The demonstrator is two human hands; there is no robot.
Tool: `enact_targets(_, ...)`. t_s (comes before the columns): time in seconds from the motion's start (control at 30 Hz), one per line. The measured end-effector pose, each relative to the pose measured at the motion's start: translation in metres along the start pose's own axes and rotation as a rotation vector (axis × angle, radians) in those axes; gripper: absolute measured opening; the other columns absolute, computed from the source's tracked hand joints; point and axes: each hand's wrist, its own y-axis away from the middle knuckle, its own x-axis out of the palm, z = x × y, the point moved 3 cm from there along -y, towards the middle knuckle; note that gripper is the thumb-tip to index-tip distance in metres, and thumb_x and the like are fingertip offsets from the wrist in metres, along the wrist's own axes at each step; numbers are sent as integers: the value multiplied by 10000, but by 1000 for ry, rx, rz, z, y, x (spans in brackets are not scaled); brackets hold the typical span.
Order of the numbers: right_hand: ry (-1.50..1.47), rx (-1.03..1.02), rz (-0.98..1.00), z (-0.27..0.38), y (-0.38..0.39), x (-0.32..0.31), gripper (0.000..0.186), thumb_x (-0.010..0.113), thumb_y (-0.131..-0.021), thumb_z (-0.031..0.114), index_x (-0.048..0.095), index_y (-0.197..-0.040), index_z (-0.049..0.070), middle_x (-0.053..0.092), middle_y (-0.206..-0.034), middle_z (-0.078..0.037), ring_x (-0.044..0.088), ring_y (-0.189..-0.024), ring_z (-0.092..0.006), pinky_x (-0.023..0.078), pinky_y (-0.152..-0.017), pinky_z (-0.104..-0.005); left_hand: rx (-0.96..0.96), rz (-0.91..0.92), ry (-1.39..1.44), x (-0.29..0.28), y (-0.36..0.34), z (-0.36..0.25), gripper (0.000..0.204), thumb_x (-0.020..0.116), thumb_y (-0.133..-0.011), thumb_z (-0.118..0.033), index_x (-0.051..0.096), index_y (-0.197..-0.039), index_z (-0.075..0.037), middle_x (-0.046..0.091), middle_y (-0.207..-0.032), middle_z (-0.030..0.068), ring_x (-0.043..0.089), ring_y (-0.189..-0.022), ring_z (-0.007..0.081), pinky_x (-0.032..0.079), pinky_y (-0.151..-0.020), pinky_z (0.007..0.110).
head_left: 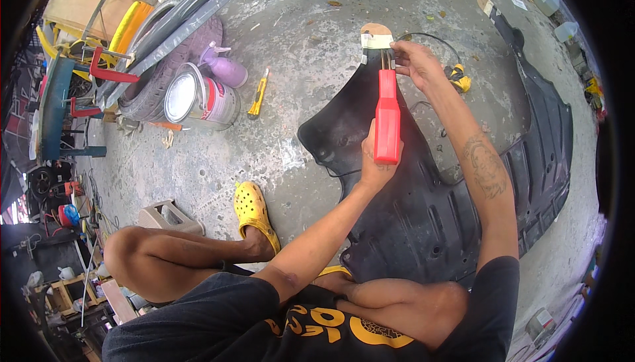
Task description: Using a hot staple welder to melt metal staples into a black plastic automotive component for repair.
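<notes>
Closest to me is the black shirt (218, 316) of the person sitting low, one yellow clog (253, 211) planted out to the left. The left hand (378, 167) is wrapped around the rear of a red tool (387, 117), gripping it firmly over a large black panel (410, 220). The tool's long axis runs almost straight away from the person, its paired metal prongs (386, 60) pointing at the taped tip of the panel's narrow arm. That arm also points away, ending in a rounded brown tab (376, 29) crossed by pale tape (377, 42). The right hand (421, 64) reaches to the tape's right end, fingers bent; whether they pinch it, I can't tell. Leftward on the concrete lies a yellow cutter (258, 97), near a paint can (221, 104).
</notes>
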Motion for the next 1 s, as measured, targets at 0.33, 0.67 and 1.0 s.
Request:
enact_targets(0.33, 23, 9, 8, -1, -1, -1, 202, 735, -836, 216, 644, -946, 74, 608, -862, -19, 586, -780, -148, 520, -680, -316, -19, -14, -2, -2, -1, -3, 293, 645, -816, -2, 526, -1083, 2, 593, -808, 139, 602, -692, 299, 507, -691, 360)
enact_targets(0.67, 10, 7, 11, 0, -1, -2, 156, 698, -863, 191, 654, -919, 52, 627, -862, -35, 601, -793, -154, 512, -699, -346, -15, 0, 1, -1, 0, -1, 282, 645, -820, -7, 522, -1073, -1, 580, -819, 137, 593, -703, 296, 503, -693, 362)
enact_targets(1.0, -6, -8, 24, 1, -1, 0, 157, 700, -858, 172, 662, -927, 37, 645, -853, -41, 621, -755, -160, 527, -672, -337, 7, -7, -20, 1, 0, 2, 283, 647, -824, -10, 522, -1078, -2, 584, -822, 145, 601, -705, 323, 504, -680, 369)
